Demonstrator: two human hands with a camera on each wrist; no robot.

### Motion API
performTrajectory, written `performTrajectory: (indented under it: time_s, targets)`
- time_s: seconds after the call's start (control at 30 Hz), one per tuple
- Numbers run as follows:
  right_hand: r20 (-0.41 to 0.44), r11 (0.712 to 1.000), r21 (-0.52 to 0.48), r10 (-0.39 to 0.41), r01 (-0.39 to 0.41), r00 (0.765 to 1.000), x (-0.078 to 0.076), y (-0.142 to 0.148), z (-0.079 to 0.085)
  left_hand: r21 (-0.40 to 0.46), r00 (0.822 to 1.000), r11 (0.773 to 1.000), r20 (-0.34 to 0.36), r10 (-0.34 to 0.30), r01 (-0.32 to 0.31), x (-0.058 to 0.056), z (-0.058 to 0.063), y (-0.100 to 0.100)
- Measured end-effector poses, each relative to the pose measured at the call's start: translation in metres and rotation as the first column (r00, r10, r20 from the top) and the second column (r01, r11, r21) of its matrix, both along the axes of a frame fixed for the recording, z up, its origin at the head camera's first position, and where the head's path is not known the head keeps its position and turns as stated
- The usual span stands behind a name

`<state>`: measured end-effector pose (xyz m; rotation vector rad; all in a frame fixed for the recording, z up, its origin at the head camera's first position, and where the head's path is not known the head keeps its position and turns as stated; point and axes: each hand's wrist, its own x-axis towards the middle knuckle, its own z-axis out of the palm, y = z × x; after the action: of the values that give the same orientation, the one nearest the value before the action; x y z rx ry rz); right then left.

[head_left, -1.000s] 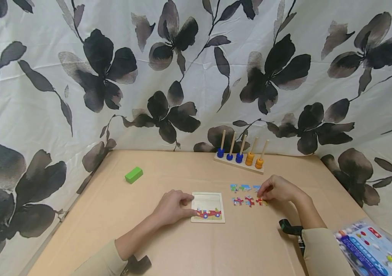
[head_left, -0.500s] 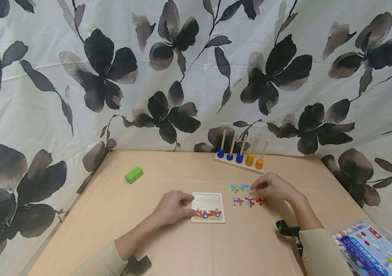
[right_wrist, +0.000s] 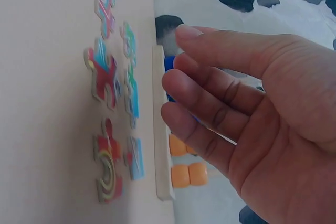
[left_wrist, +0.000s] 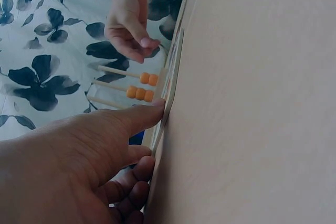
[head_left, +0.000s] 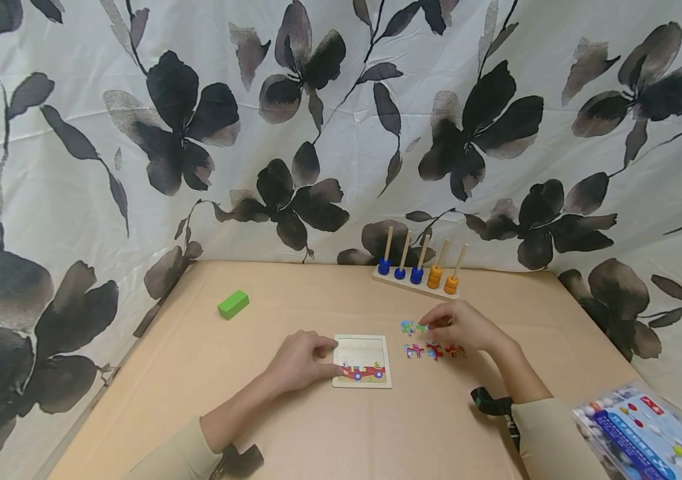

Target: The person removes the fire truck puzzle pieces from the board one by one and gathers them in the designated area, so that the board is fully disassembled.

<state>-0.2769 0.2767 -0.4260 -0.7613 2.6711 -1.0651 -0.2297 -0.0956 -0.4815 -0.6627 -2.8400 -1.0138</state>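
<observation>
My left hand (head_left: 303,360) grips the left edge of a wooden puzzle board (head_left: 360,347), thumb and forefinger at its rim. Along the bottom of the board runs a strip of fitted pieces forming a red vehicle; above it the bare wood shows. To the right, my right hand (head_left: 467,327) hovers over the upper row of loose puzzle pieces (head_left: 407,327), hiding part of that row. In the right wrist view its fingers are gently bent, with nothing between them. Red puzzle pieces (right_wrist: 103,74) lie in a second row, nearer me.
A pegged bead counter (head_left: 415,283) with blue and orange beads stands at the back right. A green block (head_left: 233,305) lies at the back left. At the front right sits a blue printed pack (head_left: 653,427). A floral cloth (head_left: 317,133) hangs behind the table.
My right hand has moved left and slightly away along the upper row, uncovering the right-hand red piece. My left hand and the board have stayed in place.
</observation>
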Motion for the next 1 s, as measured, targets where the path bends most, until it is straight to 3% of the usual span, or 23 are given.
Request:
performTrajectory:
  time_s: [0.27, 0.53, 0.87, 1.0]
  targets:
    - [-0.080, 0.999, -0.030, 0.024, -0.026, 0.997, 0.001, -0.018, -0.005, -0.004, 1.000, 1.000, -0.002, -0.010, 0.010, 0.000, 0.001, 0.000]
    - [-0.046, 0.997, -0.058, 0.051, -0.053, 0.998, 0.007, -0.036, -0.005, 0.002, 0.999, 1.000, -0.010, -0.031, 0.031, 0.002, 0.004, -0.002]
    - [-0.089, 0.992, -0.033, 0.117, -0.120, 0.989, 0.013, -0.058, -0.006, -0.019, 0.989, 0.995, 0.115, -0.096, 0.098, -0.002, 0.007, -0.009]
    - [-0.095, 0.988, -0.037, 0.147, -0.151, 0.985, 0.016, -0.065, -0.007, -0.031, 0.983, 0.991, 0.135, -0.122, 0.128, -0.003, 0.008, -0.011]
